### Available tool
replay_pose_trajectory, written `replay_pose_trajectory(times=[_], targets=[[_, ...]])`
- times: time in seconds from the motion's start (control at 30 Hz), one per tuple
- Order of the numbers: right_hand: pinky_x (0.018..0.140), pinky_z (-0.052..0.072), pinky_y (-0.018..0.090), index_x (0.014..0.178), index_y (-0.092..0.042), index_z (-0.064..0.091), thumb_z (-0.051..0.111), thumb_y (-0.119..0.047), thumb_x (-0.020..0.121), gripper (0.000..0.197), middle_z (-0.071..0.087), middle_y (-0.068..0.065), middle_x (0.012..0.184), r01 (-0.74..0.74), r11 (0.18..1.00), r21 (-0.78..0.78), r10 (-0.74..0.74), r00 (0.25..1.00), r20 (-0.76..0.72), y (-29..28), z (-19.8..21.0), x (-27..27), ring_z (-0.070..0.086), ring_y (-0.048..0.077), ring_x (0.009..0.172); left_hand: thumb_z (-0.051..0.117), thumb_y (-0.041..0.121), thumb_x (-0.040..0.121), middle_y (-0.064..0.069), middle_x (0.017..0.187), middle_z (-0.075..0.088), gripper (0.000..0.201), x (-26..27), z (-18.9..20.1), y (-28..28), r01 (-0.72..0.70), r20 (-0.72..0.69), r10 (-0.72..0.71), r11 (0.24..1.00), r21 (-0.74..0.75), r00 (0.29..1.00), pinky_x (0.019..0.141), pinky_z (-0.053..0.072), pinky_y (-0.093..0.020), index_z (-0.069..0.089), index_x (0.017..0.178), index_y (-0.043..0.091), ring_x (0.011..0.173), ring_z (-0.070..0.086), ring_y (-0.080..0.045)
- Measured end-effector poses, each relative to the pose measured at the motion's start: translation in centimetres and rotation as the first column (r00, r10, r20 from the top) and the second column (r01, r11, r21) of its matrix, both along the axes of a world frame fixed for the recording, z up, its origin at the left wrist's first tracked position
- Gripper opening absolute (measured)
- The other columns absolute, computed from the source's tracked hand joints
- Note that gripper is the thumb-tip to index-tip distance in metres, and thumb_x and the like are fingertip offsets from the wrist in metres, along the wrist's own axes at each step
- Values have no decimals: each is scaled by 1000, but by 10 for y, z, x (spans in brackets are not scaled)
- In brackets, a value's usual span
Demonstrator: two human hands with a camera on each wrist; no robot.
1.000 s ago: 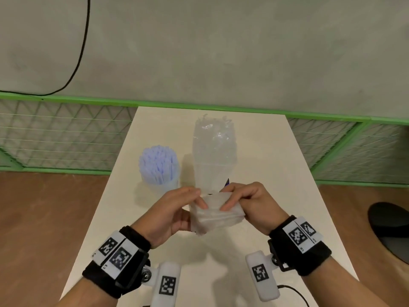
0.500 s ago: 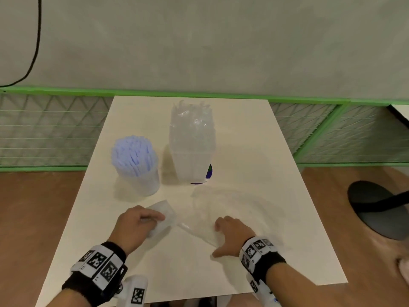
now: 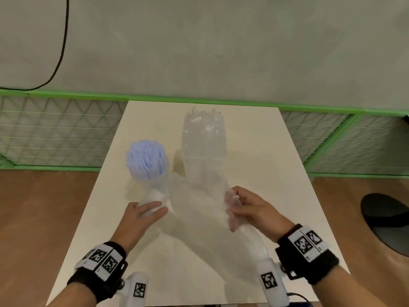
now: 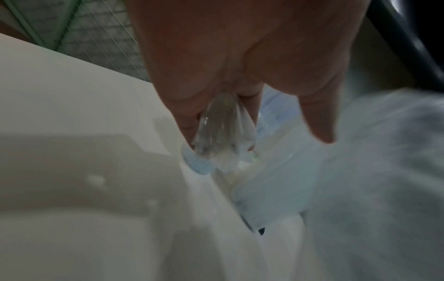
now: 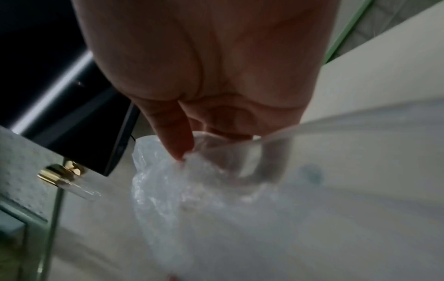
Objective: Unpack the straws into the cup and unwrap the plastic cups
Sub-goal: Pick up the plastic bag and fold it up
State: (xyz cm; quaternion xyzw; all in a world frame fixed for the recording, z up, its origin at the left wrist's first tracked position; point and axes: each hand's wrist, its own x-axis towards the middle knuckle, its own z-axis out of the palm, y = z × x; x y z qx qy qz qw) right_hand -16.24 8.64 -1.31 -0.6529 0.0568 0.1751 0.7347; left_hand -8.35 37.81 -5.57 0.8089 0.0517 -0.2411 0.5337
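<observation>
Our left hand point(image 3: 141, 214) and right hand point(image 3: 251, 208) each pinch one end of a clear wrapper point(image 3: 199, 209), stretched above the table's point(image 3: 276, 165) near edge; a green-railed fence point(image 3: 55, 131) stands behind.

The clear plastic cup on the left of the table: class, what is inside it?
The clear plastic cup holds a dense upright bundle of pale blue straws, their tops fanning above its rim. Their lower ends and the cup's bottom cannot be made out.
</observation>
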Motion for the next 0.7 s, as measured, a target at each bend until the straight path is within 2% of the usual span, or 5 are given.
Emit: replay_pose_trajectory(times=[0.13, 0.27, 0.4, 0.57, 0.7], targets=[[58, 49, 34, 89, -11, 52, 57, -5, 77, 15, 49, 8, 73, 45, 983, 179, -39, 999, -38, 5, 20, 4, 54, 25, 56, 71, 76, 48, -5, 123, 48, 80, 10, 21, -9, 33, -42, -45, 967, -253, 998, 93, 45, -30, 68, 110, 26, 102, 57, -10], [55, 48, 30, 90, -10, 52, 59, -13, 77, 15, 52, 1, 72, 113, 993, -44, -112, 993, 31, 6, 27, 10, 52, 14, 60, 62, 58, 62, -13, 110, 53, 64, 14, 48, -9, 45, -32, -72, 851, -524, 997, 88, 45, -35, 71, 107, 14, 101, 51, -24], [57, 48, 30, 82, -14, 53, 63, -17, 74, 14, 58, 2, 81, 80, 976, -201, -67, 995, 71, 0, 34, 16, 61, 17, 70, 79, 57, 71, -2, 100, 57, 38, 15, 67, -9, 186, 163, -132, 909, -374, 978, 86, 44, -27, 79, 96, 29, 94, 58, -13], [83, 51, 39, 116, -20, 63, 70, -45, 72, 51, 65, 5, 121, 120, 987, -103, -103, 982, 156, 0, 55, 41, 64, 19, 104, 67, 41, 74, -2, 91, 50, 21, 20, 84, -12, 173, 280, -94, 947, -271, 955, 81, 39, -15, 80, 85, 29, 84, 52, -7], [74, 51, 34, 105, -15, 66, 61, -35, 90, 25, 63, 3, 95, 205, 975, -81, -176, 946, 272, 9, 73, 60, 61, 16, 83, 67, 38, 79, 0, 89, 46, 18, 23, 92, -13, 213, 315, -143, 957, -199, 938, 75, 37, -5, 80, 85, 27, 79, 50, -2]])
